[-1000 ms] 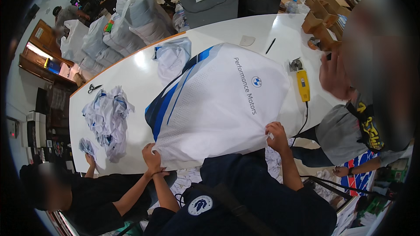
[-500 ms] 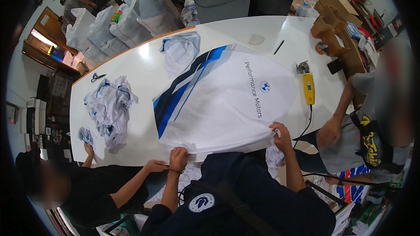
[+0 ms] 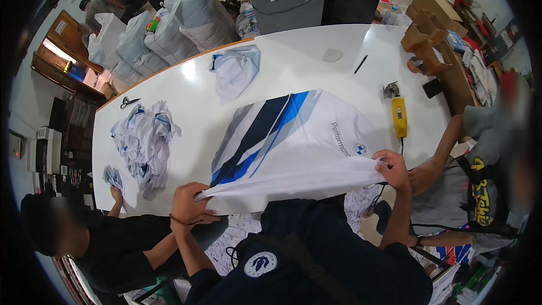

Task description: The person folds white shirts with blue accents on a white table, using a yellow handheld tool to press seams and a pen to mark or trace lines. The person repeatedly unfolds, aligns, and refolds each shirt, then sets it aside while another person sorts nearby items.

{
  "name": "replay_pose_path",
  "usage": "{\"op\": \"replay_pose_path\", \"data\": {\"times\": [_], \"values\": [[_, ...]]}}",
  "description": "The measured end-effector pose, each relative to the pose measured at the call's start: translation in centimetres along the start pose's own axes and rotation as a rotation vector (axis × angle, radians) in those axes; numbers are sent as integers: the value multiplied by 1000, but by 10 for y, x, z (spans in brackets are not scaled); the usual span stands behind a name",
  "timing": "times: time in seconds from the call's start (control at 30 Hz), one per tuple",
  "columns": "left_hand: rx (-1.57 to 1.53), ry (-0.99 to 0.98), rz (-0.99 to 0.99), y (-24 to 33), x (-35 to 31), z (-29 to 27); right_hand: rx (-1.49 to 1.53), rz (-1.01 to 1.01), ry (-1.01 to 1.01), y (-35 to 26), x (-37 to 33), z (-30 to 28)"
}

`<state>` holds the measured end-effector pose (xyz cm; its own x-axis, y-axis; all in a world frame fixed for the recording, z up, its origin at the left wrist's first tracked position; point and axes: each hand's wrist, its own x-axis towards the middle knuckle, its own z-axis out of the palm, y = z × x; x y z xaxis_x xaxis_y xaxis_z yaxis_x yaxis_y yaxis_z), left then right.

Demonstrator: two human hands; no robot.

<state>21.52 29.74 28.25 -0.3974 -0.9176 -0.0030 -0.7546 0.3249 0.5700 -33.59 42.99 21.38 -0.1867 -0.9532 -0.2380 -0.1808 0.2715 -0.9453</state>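
Observation:
A white fabric panel (image 3: 305, 127) with dark navy, blue and grey slanted stripes, small print and a round emblem lies on the white table (image 3: 192, 147). Its near edge is lifted and folded, stretched between my hands. My left hand (image 3: 189, 202), a bracelet at its wrist, pinches the near left corner. At the near right corner my right hand (image 3: 392, 168) grips the cloth between thumb and fingers. To the right of the panel lies a yellow electric rotary cutter (image 3: 398, 116) with a round blade head and a cord.
Crumpled white and blue cloth pieces (image 3: 145, 147) lie left, near black scissors (image 3: 129, 102). Another folded white cloth (image 3: 236, 72) sits farther back, with a black pen (image 3: 361, 64) and phone (image 3: 432, 87) to the right. Co-workers sit close on both sides; one's hand (image 3: 206, 218) is beside my left wrist.
Both hands have spread farther apart, the left moving left, the right moving right and slightly away from me. The panel has shifted nearer and turned, with its near edge folded over part of the print.

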Motion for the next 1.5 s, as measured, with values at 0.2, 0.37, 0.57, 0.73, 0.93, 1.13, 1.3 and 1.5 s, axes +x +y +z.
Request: {"op": "replay_pose_path", "data": {"times": [0.2,0.37,0.57,0.73,0.93,1.13,1.3,1.5], "values": [[314,536,90,10,33,-43,-399,103,-282,-65,2,-44],[276,885,42,15,115,-53,-436,-262,-202,-73,75,-75],[-446,810,-230,-9,244,-55,-709,-400,367,-70,197,-70],[-722,1061,312,28,227,-92,-382,-948,724,-118,171,-83],[-800,925,360,-42,70,-85,-123,-927,484,-80,92,-85],[-753,681,180,-10,-7,-13,-283,-632,479,-18,36,-50],[-752,539,-315,-103,-60,37,-452,-535,440,40,29,-16],[-500,260,-394,-90,-60,39,-585,-437,397,84,14,8]]}}
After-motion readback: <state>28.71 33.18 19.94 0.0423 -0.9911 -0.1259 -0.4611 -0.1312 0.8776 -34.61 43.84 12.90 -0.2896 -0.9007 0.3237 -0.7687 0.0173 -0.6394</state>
